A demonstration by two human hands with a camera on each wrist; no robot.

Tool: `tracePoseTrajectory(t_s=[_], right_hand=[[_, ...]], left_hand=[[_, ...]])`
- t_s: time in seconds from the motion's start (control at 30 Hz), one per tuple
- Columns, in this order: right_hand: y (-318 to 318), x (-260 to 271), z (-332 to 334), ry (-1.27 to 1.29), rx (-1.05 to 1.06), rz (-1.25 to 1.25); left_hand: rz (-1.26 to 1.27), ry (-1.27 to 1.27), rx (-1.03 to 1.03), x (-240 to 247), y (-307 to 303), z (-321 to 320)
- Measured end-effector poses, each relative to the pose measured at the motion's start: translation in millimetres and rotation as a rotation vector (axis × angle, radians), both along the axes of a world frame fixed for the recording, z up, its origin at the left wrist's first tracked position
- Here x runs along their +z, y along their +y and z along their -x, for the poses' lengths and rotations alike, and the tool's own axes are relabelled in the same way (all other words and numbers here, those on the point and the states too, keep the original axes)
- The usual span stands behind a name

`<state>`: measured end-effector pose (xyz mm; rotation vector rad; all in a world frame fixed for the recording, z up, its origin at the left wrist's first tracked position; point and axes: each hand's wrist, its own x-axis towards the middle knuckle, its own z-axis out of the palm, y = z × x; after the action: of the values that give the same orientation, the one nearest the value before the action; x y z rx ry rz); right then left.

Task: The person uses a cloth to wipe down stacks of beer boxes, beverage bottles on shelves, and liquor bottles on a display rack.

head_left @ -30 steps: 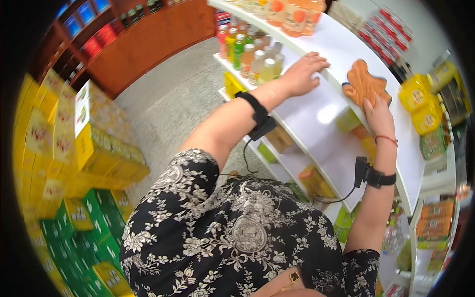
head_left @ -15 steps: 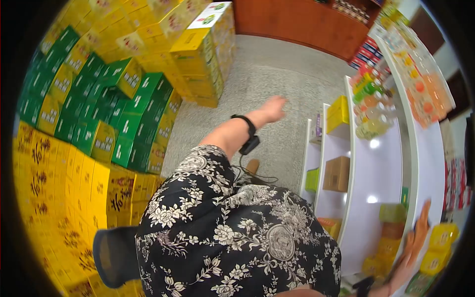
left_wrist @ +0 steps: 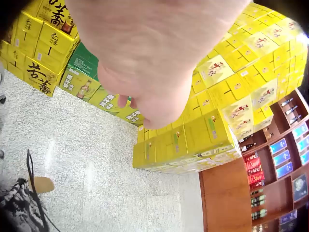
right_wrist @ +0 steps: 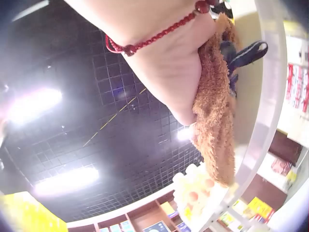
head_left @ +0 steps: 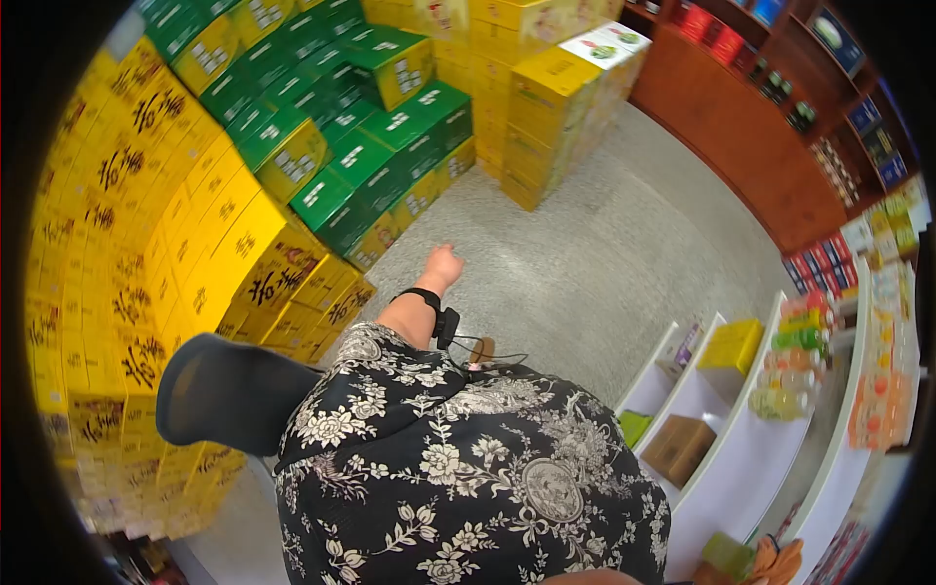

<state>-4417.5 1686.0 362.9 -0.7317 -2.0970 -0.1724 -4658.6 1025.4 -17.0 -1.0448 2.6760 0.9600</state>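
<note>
R hand against fuzzy orange-brn cloth, dk loop at edge.

"Where does the head camera look from?"

"From above the patterned garment, forward and steeply down, wide and round-edged, taking in the floor well below."

"And the left wrist camera?"

"It looks out past the left hand, which looms close across the top; beyond lie yellow cartons and the wooden cabinet, both also in the head view."

"The right?"

"Close against the right hand and brown cloth, tipped up at the dark ceiling. The head view catches that cloth only near its lower right edge; orange-marked bottles show in both."
</note>
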Motion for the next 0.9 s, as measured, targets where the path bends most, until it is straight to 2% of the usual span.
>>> tracePoseTrajectory(t_s=[0.1, 0.2, 0.27, 0.33, 0.4, 0.43, 0.53, 0.57, 0.6, 0.73, 0.77, 0.83, 0.9], right_hand=[[-20, -24, 85, -0.035, 0.332, 0.230], [-52, -86, 193, -0.137, 0.768, 0.905], [-97, -136, 261, -0.246, 0.981, 1.414], [-156, -187, 315, -0.417, 1.075, 1.822], [-216, -226, 351, -0.593, 1.126, 2.030], [-243, -237, 364, -0.735, 1.247, 2.046], [-307, -257, 393, -0.858, 1.238, 2.097], [-323, -257, 398, -0.865, 1.173, 2.134], [-335, -257, 404, -0.869, 1.105, 2.168], [-367, -266, 440, -0.951, 1.098, 2.204], [-379, -267, 451, -0.997, 1.117, 2.190], [-405, -267, 473, -1.067, 1.130, 2.167], [-449, -268, 500, -1.174, 1.139, 1.955]], left_hand=[[-0.053, -0.005, 0.082, 7, -31, -20], [-0.084, 0.031, 0.193, -3, -71, -38], [-0.066, 0.053, 0.249, -14, -98, -55], [-0.051, 0.059, 0.327, -14, -120, -78], [-0.035, 0.065, 0.390, -13, -141, -97], [-0.044, 0.054, 0.441, -12, -152, -108], [-0.041, 0.053, 0.554, -3, -179, -140], [-0.030, 0.064, 0.591, 2, -187, -152], [-0.033, 0.086, 0.641, 5, -192, -162], [0.022, 0.073, 0.745, -1, -216, -181], [0.023, 0.071, 0.760, 11, -218, -173], [0.045, 0.163, 0.627, 29, -226, -145], [0.050, 0.333, 0.485, 42, -232, -103]])
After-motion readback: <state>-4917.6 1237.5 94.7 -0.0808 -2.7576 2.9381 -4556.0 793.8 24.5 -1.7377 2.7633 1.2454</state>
